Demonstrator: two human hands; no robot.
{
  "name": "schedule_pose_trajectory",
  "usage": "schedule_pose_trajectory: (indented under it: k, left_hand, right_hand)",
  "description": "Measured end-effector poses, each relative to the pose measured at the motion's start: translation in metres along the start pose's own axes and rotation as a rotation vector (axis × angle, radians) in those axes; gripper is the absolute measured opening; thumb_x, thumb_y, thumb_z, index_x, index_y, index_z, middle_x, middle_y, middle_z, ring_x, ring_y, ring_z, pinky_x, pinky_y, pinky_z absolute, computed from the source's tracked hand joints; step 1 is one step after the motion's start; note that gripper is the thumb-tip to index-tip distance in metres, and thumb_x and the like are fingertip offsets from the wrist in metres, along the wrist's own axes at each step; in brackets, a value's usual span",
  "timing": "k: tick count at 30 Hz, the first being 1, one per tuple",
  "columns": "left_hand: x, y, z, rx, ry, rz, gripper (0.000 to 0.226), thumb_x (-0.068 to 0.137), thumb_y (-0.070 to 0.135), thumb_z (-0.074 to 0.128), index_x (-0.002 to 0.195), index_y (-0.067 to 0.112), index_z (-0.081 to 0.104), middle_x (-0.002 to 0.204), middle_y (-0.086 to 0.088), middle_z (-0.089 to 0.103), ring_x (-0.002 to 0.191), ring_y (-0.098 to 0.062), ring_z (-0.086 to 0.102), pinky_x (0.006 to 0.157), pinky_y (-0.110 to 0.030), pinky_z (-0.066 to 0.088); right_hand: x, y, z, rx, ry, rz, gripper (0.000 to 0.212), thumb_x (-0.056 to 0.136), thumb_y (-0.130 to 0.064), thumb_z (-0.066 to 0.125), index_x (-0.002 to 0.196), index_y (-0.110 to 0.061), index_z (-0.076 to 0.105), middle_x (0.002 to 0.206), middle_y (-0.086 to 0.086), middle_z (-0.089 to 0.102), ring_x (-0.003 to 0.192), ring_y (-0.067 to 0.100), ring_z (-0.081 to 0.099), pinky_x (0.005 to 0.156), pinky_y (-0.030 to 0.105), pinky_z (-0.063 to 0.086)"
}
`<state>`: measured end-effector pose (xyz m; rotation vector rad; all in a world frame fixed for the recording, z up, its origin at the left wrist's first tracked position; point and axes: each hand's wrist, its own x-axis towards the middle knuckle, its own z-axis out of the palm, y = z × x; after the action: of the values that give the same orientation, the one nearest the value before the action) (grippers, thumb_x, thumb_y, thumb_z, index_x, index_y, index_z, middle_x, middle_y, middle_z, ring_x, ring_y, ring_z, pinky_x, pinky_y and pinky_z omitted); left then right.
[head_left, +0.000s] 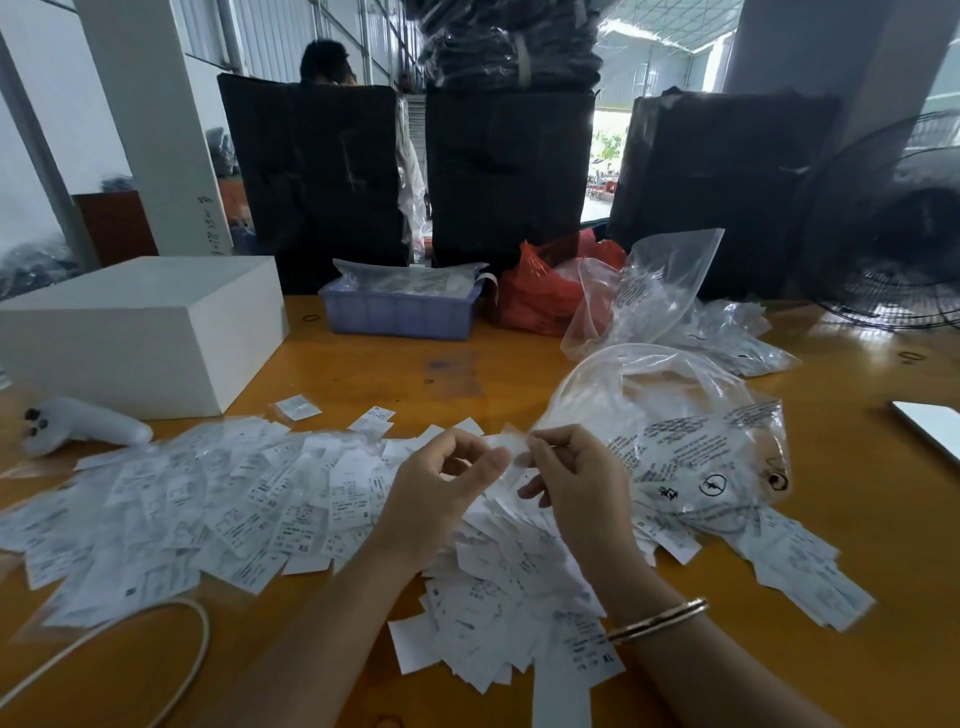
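- While a white controller (83, 423) is lying idle at the far left of the orange surface (883, 467), a white cable (171, 670) is looping along the near edge below it.
- A white box (140, 332) is sitting just behind the controller, well apart from the hands.
- Paper tags (234, 499) are spreading in a wide, overlapping heap across the surface, running from the left side right under both forearms, with size letters such as XS, S and XL showing on some.
- A blue basket (400, 314) is standing at the back, holding flat clear packets.
- The left hand (441, 488) is hovering over the heap with fingers curled, thumb and forefinger pinching the left edge of a small clear sleeve (511, 460).
- That sleeve is hanging in the air between the two hands, just above the tags.
- The right hand (571, 467) is pinching the sleeve's other edge near the top, its lower fingers fanning out loosely, and a gold bangle (657, 618) is sitting on that wrist.
- A red bag (540, 296) is slumping at the back, just beside the basket.
- A large clear printed bag (691, 447) is billowing just right of the right hand, resting on the tags.
- A black fan (893, 223) is standing at the far right, at the back of the surface.
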<state>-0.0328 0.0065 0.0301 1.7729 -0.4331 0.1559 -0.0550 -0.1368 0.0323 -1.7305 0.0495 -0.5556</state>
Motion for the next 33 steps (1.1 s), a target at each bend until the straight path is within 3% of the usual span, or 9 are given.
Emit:
schedule_pose_trajectory:
  k: [6, 9, 11, 14, 18, 24, 27, 30, 33]
  left_hand:
    - [0.005, -0.003, -0.005, -0.075, 0.269, -0.089, 0.007, 0.084, 0.029, 0.068, 0.078, 0.027, 0.066, 0.08, 0.011, 0.066, 0.074, 0.001, 0.059, 0.063, -0.017, 0.041]
    - [0.011, -0.001, -0.014, -0.225, 0.436, -0.164, 0.007, 0.087, 0.03, 0.064, 0.081, 0.026, 0.063, 0.079, 0.014, 0.066, 0.077, -0.004, 0.058, 0.062, -0.022, 0.04]
    - [0.014, -0.003, -0.017, -0.259, 0.488, -0.18, 0.007, 0.089, 0.028, 0.061, 0.082, 0.026, 0.06, 0.079, 0.012, 0.063, 0.076, -0.008, 0.056, 0.063, -0.022, 0.042]
    - [0.015, -0.008, -0.018, -0.231, 0.52, -0.198, 0.007, 0.091, 0.028, 0.058, 0.086, 0.031, 0.056, 0.086, 0.016, 0.062, 0.078, -0.003, 0.061, 0.06, -0.015, 0.043]
    - [0.015, -0.011, -0.019, -0.291, 0.493, -0.202, 0.013, 0.091, 0.017, 0.06, 0.099, 0.028, 0.059, 0.084, 0.014, 0.067, 0.07, 0.011, 0.064, 0.052, -0.006, 0.045]
    - [0.015, -0.01, -0.019, -0.485, 0.374, -0.283, 0.017, 0.086, 0.003, 0.064, 0.093, 0.019, 0.065, 0.071, 0.006, 0.072, 0.079, -0.013, 0.071, 0.067, -0.022, 0.053]
    - [0.014, -0.01, -0.017, -0.534, 0.356, -0.308, 0.01, 0.086, 0.008, 0.065, 0.088, 0.017, 0.07, 0.078, 0.002, 0.074, 0.078, -0.012, 0.071, 0.063, -0.02, 0.053]
    - [0.014, -0.009, -0.019, -0.603, 0.341, -0.331, 0.007, 0.088, 0.012, 0.064, 0.09, 0.014, 0.07, 0.082, -0.002, 0.075, 0.078, -0.013, 0.072, 0.062, -0.021, 0.053]
    - [0.013, -0.007, -0.019, -0.642, 0.311, -0.326, 0.014, 0.091, 0.01, 0.06, 0.085, 0.015, 0.071, 0.086, -0.005, 0.075, 0.08, -0.014, 0.073, 0.06, -0.021, 0.054]
  right_hand:
    - [-0.005, -0.002, 0.008, 0.026, -0.062, 0.001, 0.005, 0.093, -0.023, 0.056, 0.094, -0.029, 0.056, 0.082, -0.007, 0.071, 0.06, 0.003, 0.065, 0.05, 0.013, 0.046]
    - [-0.015, 0.005, 0.017, -0.421, -0.297, -0.156, 0.023, 0.093, -0.039, 0.051, 0.115, -0.032, 0.055, 0.111, -0.015, 0.059, 0.096, -0.006, 0.054, 0.083, 0.016, 0.046]
    - [-0.021, 0.009, 0.03, -0.717, -0.471, -0.291, 0.041, 0.092, -0.048, 0.045, 0.13, -0.033, 0.047, 0.136, -0.014, 0.044, 0.125, 0.005, 0.034, 0.107, 0.031, 0.026]
    - [-0.028, 0.012, 0.046, -0.929, -0.572, -0.42, 0.06, 0.09, -0.054, 0.043, 0.143, -0.031, 0.03, 0.151, -0.009, 0.03, 0.137, 0.016, 0.02, 0.11, 0.041, 0.011]
    - [-0.029, 0.013, 0.044, -1.046, -0.595, -0.573, 0.055, 0.09, -0.056, 0.039, 0.135, -0.026, 0.044, 0.139, -0.002, 0.05, 0.131, 0.022, 0.034, 0.102, 0.045, 0.005]
    - [-0.031, 0.011, 0.037, -1.124, -0.593, -0.636, 0.068, 0.083, -0.073, 0.031, 0.125, -0.026, 0.057, 0.135, -0.001, 0.055, 0.133, 0.023, 0.037, 0.107, 0.05, -0.008]
    - [-0.033, 0.006, 0.036, -1.153, -0.6, -0.675, 0.058, 0.089, -0.063, 0.027, 0.116, -0.025, 0.063, 0.126, -0.002, 0.061, 0.13, 0.023, 0.042, 0.109, 0.053, -0.011]
    - [-0.032, -0.001, 0.033, -1.039, -0.516, -0.692, 0.047, 0.096, -0.042, 0.026, 0.092, -0.021, 0.068, 0.097, -0.005, 0.069, 0.106, 0.015, 0.058, 0.113, 0.051, 0.017]
    - [-0.024, -0.004, 0.021, -0.642, -0.323, -0.428, 0.032, 0.097, -0.03, 0.039, 0.072, -0.025, 0.056, 0.067, -0.009, 0.057, 0.064, 0.003, 0.052, 0.075, 0.021, 0.043]
